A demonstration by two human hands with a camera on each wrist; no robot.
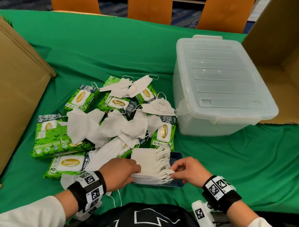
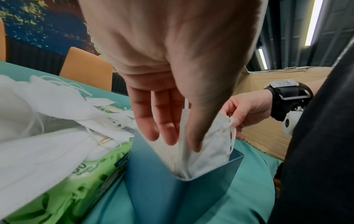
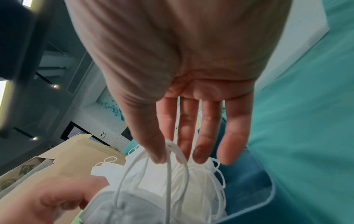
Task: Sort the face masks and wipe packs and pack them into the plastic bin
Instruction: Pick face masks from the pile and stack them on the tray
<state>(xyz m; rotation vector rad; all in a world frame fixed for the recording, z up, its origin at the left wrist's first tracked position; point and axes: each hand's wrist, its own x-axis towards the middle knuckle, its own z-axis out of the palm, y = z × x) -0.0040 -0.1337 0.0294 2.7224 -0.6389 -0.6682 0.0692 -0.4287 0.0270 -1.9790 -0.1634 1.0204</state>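
A stack of folded white face masks (image 1: 147,161) stands on edge in a small blue tray (image 1: 177,155) near the table's front edge. My left hand (image 1: 136,171) grips the stack's left end, with the thumb on one side and the fingers on the other, as the left wrist view shows (image 2: 178,144). My right hand (image 1: 173,173) pinches the masks' ear loops (image 3: 168,153) at the right end. Loose masks (image 1: 109,126) lie heaped over several green wipe packs (image 1: 53,136) behind and to the left. The clear plastic bin (image 1: 218,82) sits at the back right with its lid on.
A green cloth (image 1: 114,48) covers the table. A closed cardboard box (image 1: 14,86) stands at the left and an open one (image 1: 289,70) at the right behind the bin. Orange chairs (image 1: 149,5) line the far edge.
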